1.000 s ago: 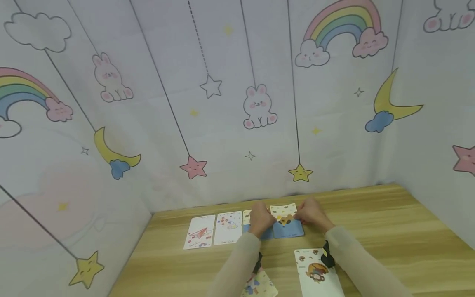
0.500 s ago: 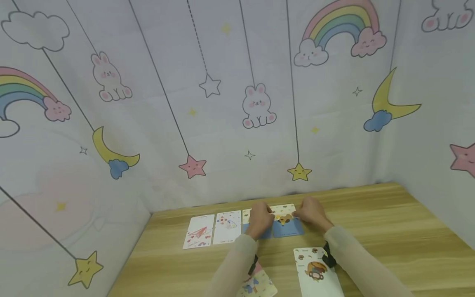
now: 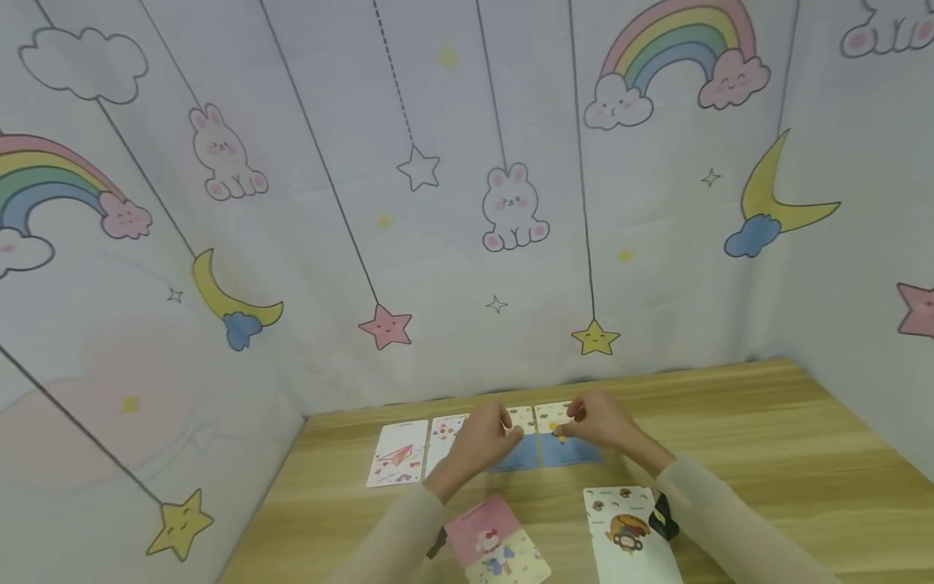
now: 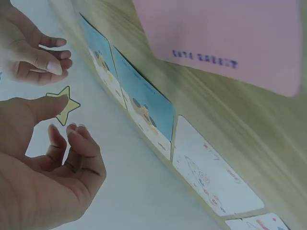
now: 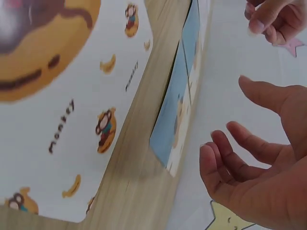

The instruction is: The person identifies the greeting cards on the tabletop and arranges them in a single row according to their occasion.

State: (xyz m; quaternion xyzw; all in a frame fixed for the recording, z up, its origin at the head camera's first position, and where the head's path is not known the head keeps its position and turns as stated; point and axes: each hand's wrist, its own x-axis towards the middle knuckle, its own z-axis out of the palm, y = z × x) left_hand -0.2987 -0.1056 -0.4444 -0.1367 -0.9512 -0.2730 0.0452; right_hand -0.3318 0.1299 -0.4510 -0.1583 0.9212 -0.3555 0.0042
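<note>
A row of picture cards lies along the back of the table. Its two right-hand cards are blue and cream, the outer one (image 3: 576, 453) standing beside its twin (image 3: 516, 458). Over the row, my left hand (image 3: 477, 438) hovers with fingers loosely bent and nothing in them; it partly covers a white card (image 3: 443, 430) and the inner blue card. My right hand (image 3: 607, 423), likewise holding nothing, is above the outer blue card. In the left wrist view a gap shows between the thumb and fingers of the left hand (image 4: 62, 167). Right wrist view: right hand (image 5: 259, 153) fingers spread apart.
A white card with a red paper plane (image 3: 397, 456) is at the row's left end. Nearer lie a pink and yellow rabbit card (image 3: 496, 542), tilted, and a white monkey card (image 3: 631, 539) below the right wrist. A printed cloth wall (image 3: 467, 357) stands behind the table.
Both hands have come away from the outer blue card's edges. The left moved left and nearer, uncovering more of the inner blue card and the rabbit card; the right shifted slightly left.
</note>
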